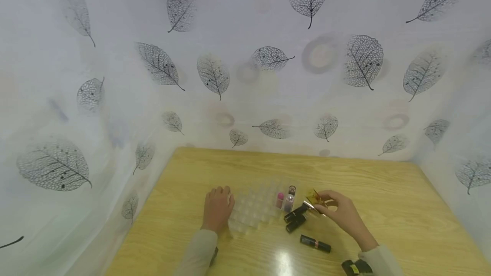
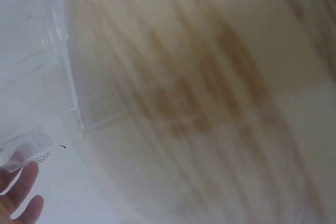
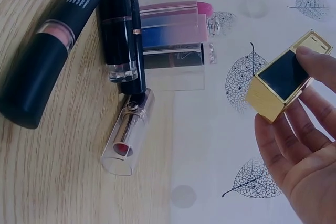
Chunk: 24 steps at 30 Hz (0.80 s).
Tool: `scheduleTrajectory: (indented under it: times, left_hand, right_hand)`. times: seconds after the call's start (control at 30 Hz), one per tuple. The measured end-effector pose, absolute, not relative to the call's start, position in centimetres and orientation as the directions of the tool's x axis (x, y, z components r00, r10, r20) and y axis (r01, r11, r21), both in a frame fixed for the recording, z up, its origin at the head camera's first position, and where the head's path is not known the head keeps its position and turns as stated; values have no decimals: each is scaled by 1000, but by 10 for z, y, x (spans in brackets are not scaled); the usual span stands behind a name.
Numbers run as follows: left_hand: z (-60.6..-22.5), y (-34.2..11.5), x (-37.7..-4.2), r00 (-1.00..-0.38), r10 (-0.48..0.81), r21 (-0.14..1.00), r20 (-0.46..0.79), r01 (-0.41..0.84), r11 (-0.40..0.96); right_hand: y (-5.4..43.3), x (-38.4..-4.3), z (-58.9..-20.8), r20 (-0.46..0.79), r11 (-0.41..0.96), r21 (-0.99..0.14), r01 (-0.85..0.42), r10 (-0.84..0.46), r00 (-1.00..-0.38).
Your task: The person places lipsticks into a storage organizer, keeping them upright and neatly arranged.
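Right now I see the right hand [image 1: 343, 214] holding a gold case with a dark panel [image 3: 283, 80], thumb on one face and fingers bent beneath the other. Well to its left, the left hand [image 1: 218, 210] has its fingers relaxed and slightly parted, touching the edge of a clear organizer [image 1: 253, 210] that sits between the two hands. At the organizer's end nearer the right hand, I make out a bright pink lipstick [image 1: 280, 199] standing beside other tubes. Just left of the right hand, two black tubes lie close together, and near them a clear-capped lipstick [image 3: 123, 145] shows a red tip. Another black tube with a pinkish band [image 1: 315, 243] rests on the wooden table [image 1: 192, 173], nearer the person than either hand's fingers. Beyond both hands hangs a leaf-printed covering [image 1: 238, 105].
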<state>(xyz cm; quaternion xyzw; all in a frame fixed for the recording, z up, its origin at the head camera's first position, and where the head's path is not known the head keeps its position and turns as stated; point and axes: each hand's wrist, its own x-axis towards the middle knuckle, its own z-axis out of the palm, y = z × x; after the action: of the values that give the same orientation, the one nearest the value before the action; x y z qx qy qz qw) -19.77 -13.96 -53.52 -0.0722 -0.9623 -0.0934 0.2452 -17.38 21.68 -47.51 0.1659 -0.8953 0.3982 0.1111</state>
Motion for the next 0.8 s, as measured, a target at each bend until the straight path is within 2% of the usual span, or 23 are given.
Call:
scheduleTrajectory:
  times: [0.27,0.5,0.67,0.8]
  left_hand:
    - [-519,-134,-198,-873,117,114,473,192,975]
    - [-481,-79,-182,-838,228,113,495,322,940]
    - [-478,-37,-168,-827,297,213,478,437,874]
    - [-484,-14,-160,-838,316,379,446,496,781]
  right_hand:
    - [212,-168,-470,377,598,-679,-426,-213,-901]
    - [201,-163,-456,378,524,-746,-411,-176,-909]
    - [189,-160,-449,447,475,-737,-481,-191,-874]
    - [182,-158,-447,476,432,-742,-513,-199,-857]
